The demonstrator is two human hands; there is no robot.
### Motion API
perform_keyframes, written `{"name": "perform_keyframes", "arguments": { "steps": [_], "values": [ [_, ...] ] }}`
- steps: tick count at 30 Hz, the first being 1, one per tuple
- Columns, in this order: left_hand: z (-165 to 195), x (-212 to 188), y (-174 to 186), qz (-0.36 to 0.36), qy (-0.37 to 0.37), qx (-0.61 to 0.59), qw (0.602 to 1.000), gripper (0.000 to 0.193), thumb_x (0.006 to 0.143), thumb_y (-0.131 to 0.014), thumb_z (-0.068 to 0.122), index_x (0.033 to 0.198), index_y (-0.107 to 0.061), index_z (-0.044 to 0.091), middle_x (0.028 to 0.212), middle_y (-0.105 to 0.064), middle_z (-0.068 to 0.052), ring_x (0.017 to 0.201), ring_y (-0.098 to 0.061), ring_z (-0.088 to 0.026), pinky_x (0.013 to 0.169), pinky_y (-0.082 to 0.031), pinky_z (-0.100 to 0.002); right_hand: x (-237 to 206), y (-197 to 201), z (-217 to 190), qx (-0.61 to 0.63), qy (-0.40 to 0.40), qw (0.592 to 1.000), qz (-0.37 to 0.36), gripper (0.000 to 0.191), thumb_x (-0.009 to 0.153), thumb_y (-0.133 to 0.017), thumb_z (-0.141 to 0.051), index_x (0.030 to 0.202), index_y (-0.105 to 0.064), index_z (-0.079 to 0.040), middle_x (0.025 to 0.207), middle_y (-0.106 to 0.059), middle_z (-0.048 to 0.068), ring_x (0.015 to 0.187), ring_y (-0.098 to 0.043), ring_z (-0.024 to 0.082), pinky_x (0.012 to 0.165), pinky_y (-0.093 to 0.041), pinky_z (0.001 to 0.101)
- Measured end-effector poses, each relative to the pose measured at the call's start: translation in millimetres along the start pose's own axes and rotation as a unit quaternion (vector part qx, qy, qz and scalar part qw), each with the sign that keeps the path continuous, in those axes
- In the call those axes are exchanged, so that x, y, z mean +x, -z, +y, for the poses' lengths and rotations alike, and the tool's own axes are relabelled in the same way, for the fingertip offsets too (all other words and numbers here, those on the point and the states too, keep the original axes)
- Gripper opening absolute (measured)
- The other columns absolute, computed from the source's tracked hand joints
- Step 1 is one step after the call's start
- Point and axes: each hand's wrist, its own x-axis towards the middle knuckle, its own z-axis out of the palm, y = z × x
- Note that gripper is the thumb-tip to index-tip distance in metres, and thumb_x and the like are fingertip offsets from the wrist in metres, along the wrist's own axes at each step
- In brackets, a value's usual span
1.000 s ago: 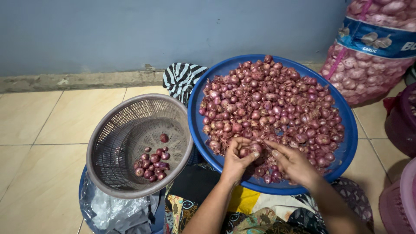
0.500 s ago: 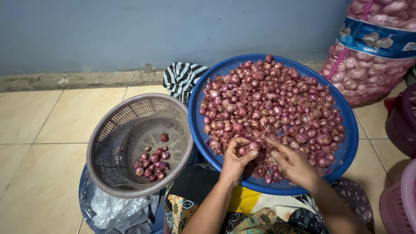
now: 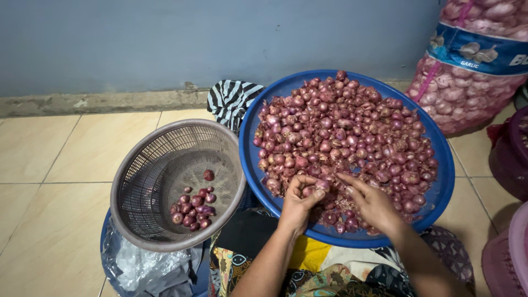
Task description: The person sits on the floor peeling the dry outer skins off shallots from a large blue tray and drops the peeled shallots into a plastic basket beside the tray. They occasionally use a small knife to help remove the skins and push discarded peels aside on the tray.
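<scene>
A big round blue tray [image 3: 258,159] rests on my lap, heaped with small red shallots [image 3: 346,132]. At the tray's near edge my left hand [image 3: 300,201] is curled around a shallot [image 3: 309,191]. My right hand [image 3: 371,203] lies beside it with its fingers stretched toward that shallot, resting on the heap. To the left a grey plastic mesh basket [image 3: 148,165] leans tilted and holds a small cluster of peeled shallots [image 3: 193,209] at its bottom.
A clear plastic bag [image 3: 137,269] in a blue tub sits under the basket. A striped cloth [image 3: 231,102] lies behind the tray. A mesh sack of garlic [image 3: 473,66] stands at the right, pink and maroon tubs [image 3: 511,148] beside it. Tiled floor [image 3: 55,165] spreads left.
Both hands have stayed at the tray's near edge. The left hand's fingers have curled tighter around a shallot, and the right fingers have shifted slightly toward it.
</scene>
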Motion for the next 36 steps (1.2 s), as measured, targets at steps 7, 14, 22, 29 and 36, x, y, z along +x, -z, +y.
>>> {"name": "perform_keyframes", "arguments": {
  "steps": [7,14,22,29,36],
  "values": [
    [14,-1,-5,-0.021,0.049,-0.093,0.994,0.031,0.094,-0.065,0.0,0.124,-0.058,0.007,0.113,-0.068,-0.006,0.106,-0.069,-0.016,0.093,-0.057,-0.031,9,-2,21,0.161,0.104,0.978,-0.085,0.054,0.1,-0.051,-0.029,0.152,-0.044,-0.037,0.06,-0.055,0.001,0.042,-0.045,0.01,0.04,-0.042,0.0278],
    [23,-4,-6,-0.044,0.063,-0.109,0.991,0.038,0.097,-0.063,0.002,0.134,-0.057,0.008,0.123,-0.065,-0.006,0.116,-0.065,-0.018,0.101,-0.055,-0.035,-1,-4,-1,0.044,0.05,0.997,-0.049,0.05,0.105,-0.05,-0.039,0.154,-0.045,-0.042,0.06,-0.046,0.002,0.049,-0.043,0.012,0.045,-0.042,0.0266],
    [11,-1,1,-0.03,0.06,-0.157,0.985,0.03,0.096,-0.066,0.0,0.123,-0.056,0.009,0.115,-0.069,-0.008,0.107,-0.069,-0.019,0.099,-0.058,-0.036,-16,-13,-9,0.094,0.169,0.98,-0.044,0.059,0.097,-0.057,-0.027,0.153,-0.043,-0.041,0.068,-0.058,0.001,0.052,-0.049,0.009,0.048,-0.047,0.026],
    [11,-1,3,-0.04,0.059,-0.163,0.984,0.026,0.096,-0.068,0.001,0.116,-0.055,0.01,0.112,-0.071,-0.008,0.103,-0.071,-0.02,0.09,-0.058,-0.034,-17,-20,-12,-0.019,0.293,0.951,0.102,0.042,0.11,-0.05,-0.031,0.152,-0.047,-0.038,0.087,-0.068,0.003,0.064,-0.056,0.016,0.059,-0.052,0.0309],
    [20,-5,-3,-0.037,0.065,-0.109,0.991,0.032,0.095,-0.066,0.005,0.126,-0.06,0.006,0.114,-0.07,-0.006,0.104,-0.068,-0.016,0.09,-0.057,-0.032,-5,-3,-6,0.215,0.152,0.956,-0.13,0.055,0.098,-0.051,-0.029,0.151,-0.045,-0.041,0.057,-0.051,-0.001,0.047,-0.045,0.009,0.043,-0.038,0.0256]
  ]
}}
